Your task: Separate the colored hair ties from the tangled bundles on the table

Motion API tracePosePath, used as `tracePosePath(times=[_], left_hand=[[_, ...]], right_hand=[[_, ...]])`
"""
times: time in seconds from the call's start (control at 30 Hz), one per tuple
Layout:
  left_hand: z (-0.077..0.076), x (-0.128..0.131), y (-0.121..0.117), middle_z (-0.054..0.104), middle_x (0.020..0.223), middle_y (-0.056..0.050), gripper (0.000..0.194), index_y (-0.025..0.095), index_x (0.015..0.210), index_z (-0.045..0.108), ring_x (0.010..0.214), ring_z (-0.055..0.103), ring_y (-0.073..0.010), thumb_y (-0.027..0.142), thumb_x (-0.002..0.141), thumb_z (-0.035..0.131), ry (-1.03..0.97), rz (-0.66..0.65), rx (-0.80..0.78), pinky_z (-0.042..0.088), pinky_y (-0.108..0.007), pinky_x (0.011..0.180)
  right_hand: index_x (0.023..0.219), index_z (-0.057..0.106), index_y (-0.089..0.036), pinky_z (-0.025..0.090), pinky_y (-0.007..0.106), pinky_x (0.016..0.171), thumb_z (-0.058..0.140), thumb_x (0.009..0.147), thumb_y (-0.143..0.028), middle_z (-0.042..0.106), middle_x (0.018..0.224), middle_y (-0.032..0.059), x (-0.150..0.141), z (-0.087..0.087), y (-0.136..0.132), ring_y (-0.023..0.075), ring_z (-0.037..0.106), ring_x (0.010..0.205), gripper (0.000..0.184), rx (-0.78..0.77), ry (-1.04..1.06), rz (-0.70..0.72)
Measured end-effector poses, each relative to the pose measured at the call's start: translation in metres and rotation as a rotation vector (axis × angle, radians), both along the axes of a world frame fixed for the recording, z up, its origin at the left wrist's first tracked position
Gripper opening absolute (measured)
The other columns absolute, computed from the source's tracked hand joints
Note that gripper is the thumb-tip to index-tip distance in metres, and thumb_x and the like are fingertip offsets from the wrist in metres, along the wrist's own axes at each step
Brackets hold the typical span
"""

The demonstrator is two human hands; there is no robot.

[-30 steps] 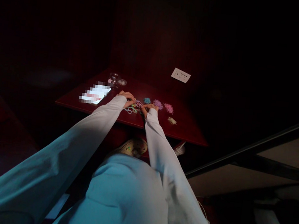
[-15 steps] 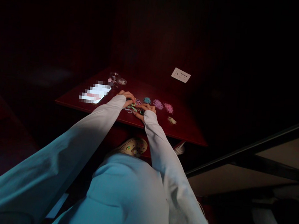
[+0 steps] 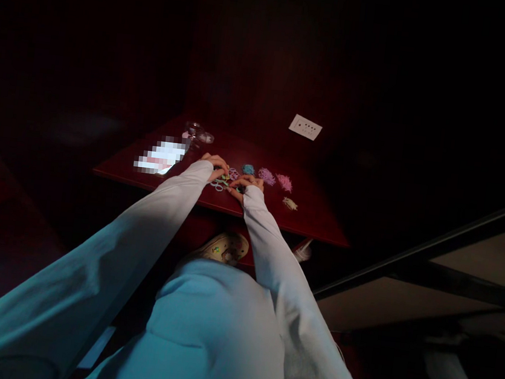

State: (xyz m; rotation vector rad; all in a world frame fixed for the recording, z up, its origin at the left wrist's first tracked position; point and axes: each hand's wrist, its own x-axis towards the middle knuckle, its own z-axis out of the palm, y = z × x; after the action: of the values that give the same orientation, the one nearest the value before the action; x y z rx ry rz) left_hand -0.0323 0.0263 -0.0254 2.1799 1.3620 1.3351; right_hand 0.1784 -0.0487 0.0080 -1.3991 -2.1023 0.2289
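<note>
Both hands are over the front part of a dark red table [image 3: 313, 218]. My left hand [image 3: 215, 162] has its fingers curled down and pinched at a small yellow-green piece [image 3: 225, 175], too small to name. Close on its right, my right hand [image 3: 244, 184] is bent with thumb and fingers drawn together; what it holds, if anything, is hidden. Between and below them lie pale green scissors [image 3: 219, 186], partly covered. Just behind the hands sit a purple looped bunch [image 3: 233, 174] and a teal pile [image 3: 248, 169] of small pieces.
Farther right are a purple pile [image 3: 267, 176], a pink pile [image 3: 284, 183] and a cream pile [image 3: 290, 204]. A lit phone-like screen [image 3: 165, 158] lies left, with clear round containers [image 3: 199, 133] behind it. A wall socket [image 3: 306, 127] is above the table.
The fingers of my right hand have shifted slightly and sit a little apart from my left hand's fingertips. My left hand stays nearly still.
</note>
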Motion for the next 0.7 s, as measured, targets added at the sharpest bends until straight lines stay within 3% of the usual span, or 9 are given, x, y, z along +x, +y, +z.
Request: tracePosePath(times=[0.23,0.43,0.57,0.7], left_hand=[[0.007,-0.001,-0.004,0.080,0.107,-0.001,0.016,0.027,0.075,0.081,0.102,0.064,-0.0218,0.023,0.085,0.069,0.020,-0.011,-0.018,0.050,-0.036,0.102],[0.013,-0.002,-0.007,0.081,0.109,0.000,0.016,0.025,0.075,0.081,0.104,0.066,-0.0229,0.024,0.085,0.068,0.038,-0.013,-0.045,0.050,-0.038,0.104],[0.014,-0.001,-0.009,0.081,0.107,0.000,0.016,0.026,0.074,0.080,0.103,0.067,-0.0224,0.025,0.085,0.069,0.020,-0.007,-0.044,0.048,-0.040,0.108],[0.016,0.000,-0.011,0.081,0.103,0.001,0.018,0.025,0.071,0.078,0.102,0.067,-0.0214,0.023,0.086,0.069,0.008,-0.021,-0.028,0.047,-0.039,0.107]], right_hand=[[0.088,0.083,-0.027,0.034,0.041,0.106,0.082,0.091,-0.029,0.073,0.112,0.0021,-0.004,-0.001,0.005,0.0260,0.050,0.117,0.003,0.010,-0.003,0.024],[0.086,0.085,-0.028,0.039,0.043,0.110,0.084,0.087,-0.029,0.070,0.111,0.0034,-0.004,-0.004,0.007,0.0264,0.051,0.120,0.002,0.021,0.078,-0.031],[0.090,0.085,-0.022,0.040,0.041,0.110,0.079,0.091,-0.031,0.068,0.114,0.0074,0.004,-0.003,0.011,0.0274,0.051,0.122,0.011,0.018,0.234,-0.166],[0.092,0.083,-0.022,0.039,0.044,0.110,0.072,0.095,-0.033,0.066,0.119,0.0094,0.038,0.005,0.011,0.0295,0.047,0.122,0.016,0.174,0.268,-0.432]])
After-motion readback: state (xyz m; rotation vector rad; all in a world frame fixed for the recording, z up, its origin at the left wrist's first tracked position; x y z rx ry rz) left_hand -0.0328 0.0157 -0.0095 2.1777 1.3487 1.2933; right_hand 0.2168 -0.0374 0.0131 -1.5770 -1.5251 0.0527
